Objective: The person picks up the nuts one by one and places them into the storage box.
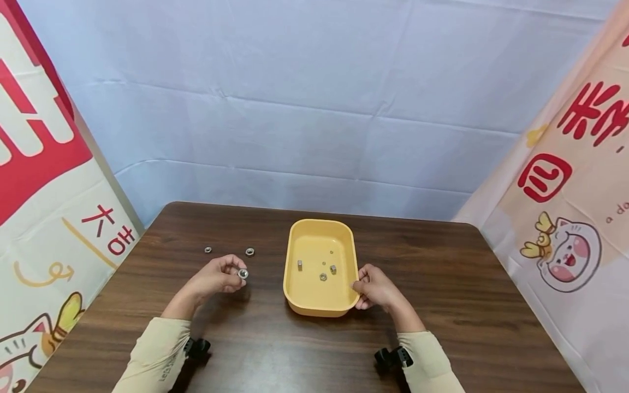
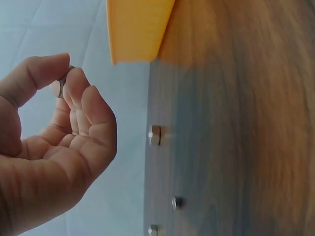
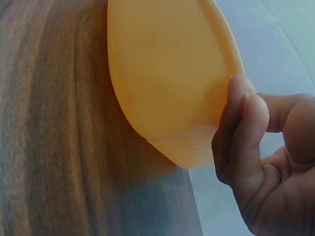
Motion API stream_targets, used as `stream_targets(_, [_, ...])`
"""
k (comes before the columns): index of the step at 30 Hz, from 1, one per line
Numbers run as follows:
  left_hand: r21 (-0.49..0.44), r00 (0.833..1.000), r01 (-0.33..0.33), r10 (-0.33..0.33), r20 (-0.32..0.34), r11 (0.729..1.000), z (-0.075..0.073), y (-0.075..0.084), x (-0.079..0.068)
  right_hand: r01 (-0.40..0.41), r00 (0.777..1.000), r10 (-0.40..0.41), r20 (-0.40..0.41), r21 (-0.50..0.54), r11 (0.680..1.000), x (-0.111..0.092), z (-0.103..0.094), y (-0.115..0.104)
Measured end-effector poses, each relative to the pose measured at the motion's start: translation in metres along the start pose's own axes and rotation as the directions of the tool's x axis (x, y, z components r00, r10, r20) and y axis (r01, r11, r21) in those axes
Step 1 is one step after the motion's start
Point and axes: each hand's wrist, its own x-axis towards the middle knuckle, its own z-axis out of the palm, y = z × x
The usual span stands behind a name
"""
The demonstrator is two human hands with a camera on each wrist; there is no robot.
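The yellow tray [image 1: 314,240] stood on the counter [image 1: 442,284], its far rim near the back edge and both side edges of the counter well apart from it. A stretch of bare wood separated the tray's left wall from the left hand [image 1: 214,278]. Left grip: thumb and fingertips nearly together, clamped on a held nut [image 1: 243,274] above the surface. Right grip: the right hand [image 1: 377,287] clamped the tray's near right rim. Five nuts [image 1: 323,277] (differing in size) lay inside the tray; loose nuts [image 1: 250,251] lay beyond the left hand.
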Motion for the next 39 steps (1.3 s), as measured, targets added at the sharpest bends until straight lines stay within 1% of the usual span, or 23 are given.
stream_targets(3, [0.005,1.0,0.009,-0.009,-0.005,1.0,0.004,0.003,0.004,-0.005,1.0,0.005,0.002,0.009,1.0,0.0,-0.001,0.001])
stream_targets(9, [0.008,0.999,0.015,-0.015,-0.036,1.0,0.01,0.007,0.014,0.001,1.0,-0.001,0.015,0.025,1.0,0.001,-0.002,0.003])
stream_targets(14, [0.013,0.998,0.027,-0.026,-0.052,1.0,0.015,0.013,0.021,0.003,1.0,-0.003,0.013,0.028,1.0,0.001,-0.002,0.002])
stream_targets(21, [0.036,1.0,0.013,-0.012,-0.012,0.999,0.021,0.017,0.03,0.003,1.0,-0.003,0.015,0.029,1.0,0.0,-0.001,0.0])
stream_targets(25, [0.056,1.0,0.0,0.0,-0.012,0.998,0.026,0.02,0.033,-0.001,1.0,0.001,0.013,0.028,1.0,-0.001,0.0,0.001])
stream_targets(33, [0.122,1.0,0.022,-0.021,-0.004,0.992,0.034,0.026,0.037,0.0,1.0,0.0,0.008,0.035,0.999,-0.002,0.001,0.003])
stream_targets(39, [0.14,0.999,0.019,-0.024,0.034,0.99,0.041,0.034,0.043,0.003,1.0,-0.004,0.008,0.042,0.999,0.0,0.0,0.003])
